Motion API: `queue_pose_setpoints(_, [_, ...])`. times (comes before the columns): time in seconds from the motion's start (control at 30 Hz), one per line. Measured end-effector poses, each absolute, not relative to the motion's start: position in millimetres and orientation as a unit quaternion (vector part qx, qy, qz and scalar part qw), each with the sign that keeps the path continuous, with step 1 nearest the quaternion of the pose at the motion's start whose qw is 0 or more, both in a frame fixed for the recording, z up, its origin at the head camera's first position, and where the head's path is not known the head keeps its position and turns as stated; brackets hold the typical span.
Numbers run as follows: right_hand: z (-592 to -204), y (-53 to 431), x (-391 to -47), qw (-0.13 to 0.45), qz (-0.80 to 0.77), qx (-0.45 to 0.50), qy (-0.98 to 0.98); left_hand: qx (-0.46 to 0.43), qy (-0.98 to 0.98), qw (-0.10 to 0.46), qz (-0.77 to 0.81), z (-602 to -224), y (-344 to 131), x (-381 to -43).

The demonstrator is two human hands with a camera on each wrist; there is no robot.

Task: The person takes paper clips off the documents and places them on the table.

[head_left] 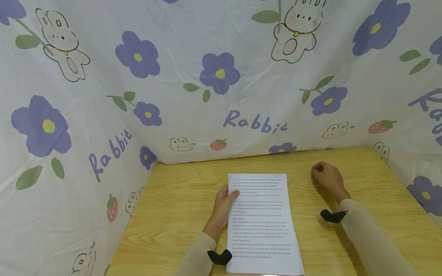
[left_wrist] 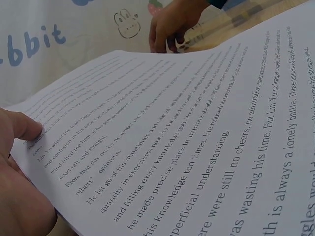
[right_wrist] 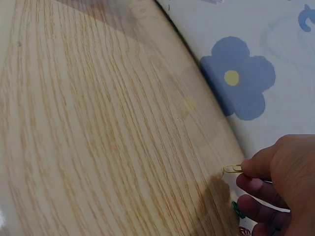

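Note:
My left hand (head_left: 221, 210) holds a stack of printed paper sheets (head_left: 260, 230) by the left edge. Its thumb (left_wrist: 24, 125) lies on top of the page, with the other fingers beneath. At the far right of the table, my right hand (head_left: 329, 179) pinches a yellow paper clip (right_wrist: 232, 169) between thumb and fingertip. Just below those fingers in the right wrist view are a green paper clip (right_wrist: 237, 210) and a red one (right_wrist: 244, 231), both partly hidden by the hand.
The wood-grain table (head_left: 172, 214) ends at a hanging cloth (head_left: 179, 99) printed with flowers and rabbits, which rises behind it and along both sides. Black wrist bands (head_left: 221, 257) show at both sleeves.

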State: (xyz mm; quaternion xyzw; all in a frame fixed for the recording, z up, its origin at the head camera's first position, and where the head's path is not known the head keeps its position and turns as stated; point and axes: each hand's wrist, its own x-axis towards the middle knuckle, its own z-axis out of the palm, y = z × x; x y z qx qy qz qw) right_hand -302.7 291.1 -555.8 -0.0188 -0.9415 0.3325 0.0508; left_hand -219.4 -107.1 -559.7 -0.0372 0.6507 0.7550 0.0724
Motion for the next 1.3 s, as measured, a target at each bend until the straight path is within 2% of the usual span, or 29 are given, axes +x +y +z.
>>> queue_pose_setpoints(0.47, [-558,285,-300,0.063,0.347,-0.027,-0.935,-0.046,0.654,0.065,0.752,-564,-106,-222])
queue_pose_setpoints(0.67, [-550,265,-289,0.06,0.405,0.024,-0.912,-0.048,0.651,0.067,0.755,-563,-105,-223])
queue_pose_setpoints(0.77, [-548,251,-285,0.02,0.466,0.052,-0.883,-0.045,0.65,0.067,0.756,-563,-105,-223])
queue_pose_setpoints(0.93, [-548,228,-278,-0.096,0.554,0.072,-0.824,-0.044,0.643,0.068,0.762,-564,-104,-226])
queue_pose_setpoints(1.03, [-549,219,-274,-0.141,0.561,0.093,-0.81,-0.041,0.639,0.065,0.765,-563,-104,-228])
queue_pose_setpoints(1.13, [-551,213,-271,-0.155,0.564,0.109,-0.804,-0.043,0.637,0.062,0.767,-562,-104,-230])
queue_pose_setpoints(1.3, [-553,209,-270,-0.133,0.578,0.109,-0.798,-0.044,0.638,0.062,0.766,-560,-103,-235])
